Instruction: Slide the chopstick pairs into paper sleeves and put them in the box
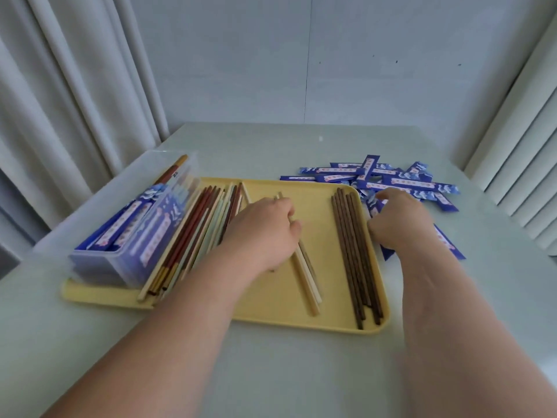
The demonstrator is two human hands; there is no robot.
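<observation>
A yellow tray holds loose chopsticks. My left hand curls over a pale beige chopstick pair in the tray's middle, fingers around the sticks. My right hand lies past the tray's right rim on a blue paper sleeve, fingers curled onto it. Several dark brown chopsticks lie along the tray's right side. A mixed bundle of red, beige and pale green chopsticks lies beside the clear plastic box, which holds several sleeved pairs.
A loose heap of blue paper sleeves lies on the grey table behind my right hand. White curtains hang at the left and right edges. The box stands on the tray's left end.
</observation>
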